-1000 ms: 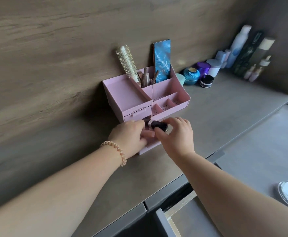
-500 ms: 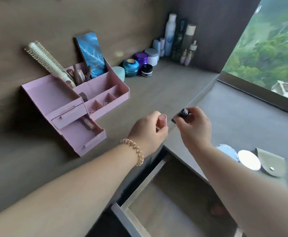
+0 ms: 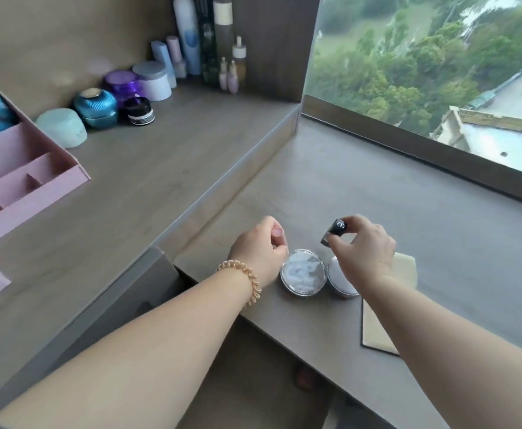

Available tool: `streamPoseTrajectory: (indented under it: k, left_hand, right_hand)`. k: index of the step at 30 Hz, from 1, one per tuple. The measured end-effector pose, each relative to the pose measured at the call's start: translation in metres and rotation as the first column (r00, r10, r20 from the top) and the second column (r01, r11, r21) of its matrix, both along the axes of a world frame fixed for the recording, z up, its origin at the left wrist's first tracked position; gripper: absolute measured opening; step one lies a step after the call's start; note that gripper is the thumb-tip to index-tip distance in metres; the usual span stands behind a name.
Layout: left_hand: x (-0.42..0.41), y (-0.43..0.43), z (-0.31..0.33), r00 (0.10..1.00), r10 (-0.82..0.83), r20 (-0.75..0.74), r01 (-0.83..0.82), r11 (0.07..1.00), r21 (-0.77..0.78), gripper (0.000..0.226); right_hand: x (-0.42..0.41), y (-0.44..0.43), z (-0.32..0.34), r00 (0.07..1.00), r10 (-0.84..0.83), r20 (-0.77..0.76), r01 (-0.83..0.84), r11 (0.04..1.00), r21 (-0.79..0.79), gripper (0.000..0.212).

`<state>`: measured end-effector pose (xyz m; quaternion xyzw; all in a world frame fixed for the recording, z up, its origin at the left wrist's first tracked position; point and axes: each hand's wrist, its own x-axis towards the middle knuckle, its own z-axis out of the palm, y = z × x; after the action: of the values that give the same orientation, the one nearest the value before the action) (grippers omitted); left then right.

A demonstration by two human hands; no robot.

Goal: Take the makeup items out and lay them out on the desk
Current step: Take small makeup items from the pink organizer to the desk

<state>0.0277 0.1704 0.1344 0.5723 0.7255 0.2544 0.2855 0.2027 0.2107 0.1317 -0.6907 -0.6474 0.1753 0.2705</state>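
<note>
While half hidden by the right arm, tan pouch (image 3: 377, 329) flat on desk (image 3: 439, 230). Two round compacts (image 3: 303, 271) just past it, one partly covered. Left hand (image 3: 259, 246) curled shut, holding nothing seen. Right hand (image 3: 362, 252) pinching small black tube (image 3: 334, 231) above the compacts. Pink organizer (image 3: 21, 187) cut off at left. Jars (image 3: 120, 97) far back.

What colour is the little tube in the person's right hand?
Black, with a round silver logo on its end cap. The small black tube is pinched in the right hand, head view.
</note>
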Motion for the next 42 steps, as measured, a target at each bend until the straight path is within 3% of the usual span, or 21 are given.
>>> streamPoseTrajectory:
  k: [4, 10, 13, 17, 19, 23, 26, 28, 34, 42]
  left_hand:
    - [0.030, 0.027, -0.012, 1.000, 0.018, -0.024, -0.018, 1.000, 0.007, 0.009]
    - [0.054, 0.046, -0.023, 0.999, -0.043, -0.023, 0.042, 0.999, -0.012, 0.009]
    - [0.061, 0.048, -0.024, 0.998, -0.052, 0.021, 0.052, 0.999, -0.016, 0.019]
    - [0.059, 0.047, -0.022, 1.000, -0.029, 0.006, 0.029, 0.998, -0.059, 0.012]
    - [0.054, 0.045, -0.020, 1.000, -0.022, 0.003, 0.022, 0.997, -0.075, 0.013]
    - [0.046, 0.040, -0.015, 0.997, -0.033, 0.072, 0.041, 0.992, -0.122, 0.015]
    - [0.037, 0.032, -0.007, 0.988, -0.063, 0.138, 0.080, 0.989, -0.121, 0.033]
    - [0.029, 0.027, -0.001, 0.987, -0.066, 0.145, 0.085, 0.988, -0.126, 0.044]
    - [0.009, 0.013, 0.001, 0.994, -0.029, 0.105, 0.045, 0.987, -0.153, 0.047]
    - [0.007, 0.007, -0.014, 0.994, -0.072, 0.080, 0.086, 0.979, -0.184, 0.031]
  right_hand:
    - [0.018, 0.009, -0.015, 0.994, 0.062, 0.094, -0.060, 0.998, -0.017, 0.011]
    - [0.027, 0.018, -0.025, 0.991, 0.098, 0.090, -0.096, 0.995, -0.021, 0.011]
    - [0.030, 0.019, -0.026, 0.989, 0.114, 0.099, -0.108, 0.992, -0.059, 0.014]
    - [0.034, 0.017, -0.023, 0.990, 0.115, 0.084, -0.109, 0.992, -0.067, 0.043]
    - [0.032, 0.013, -0.019, 0.993, 0.109, 0.051, -0.109, 0.994, 0.005, 0.056]
    - [0.021, 0.003, -0.003, 0.996, 0.083, -0.026, -0.076, 0.973, 0.218, 0.055]
    - [0.004, -0.001, 0.010, 0.996, 0.057, -0.061, -0.036, 0.954, 0.298, 0.049]
    - [-0.010, -0.004, 0.016, 0.997, 0.058, -0.058, -0.037, 0.951, 0.306, 0.046]
    - [-0.031, -0.012, 0.022, 0.999, 0.021, -0.031, -0.013, 0.966, 0.258, 0.041]
    - [-0.036, -0.018, 0.031, 0.999, 0.023, -0.049, -0.010, 0.967, 0.254, 0.038]
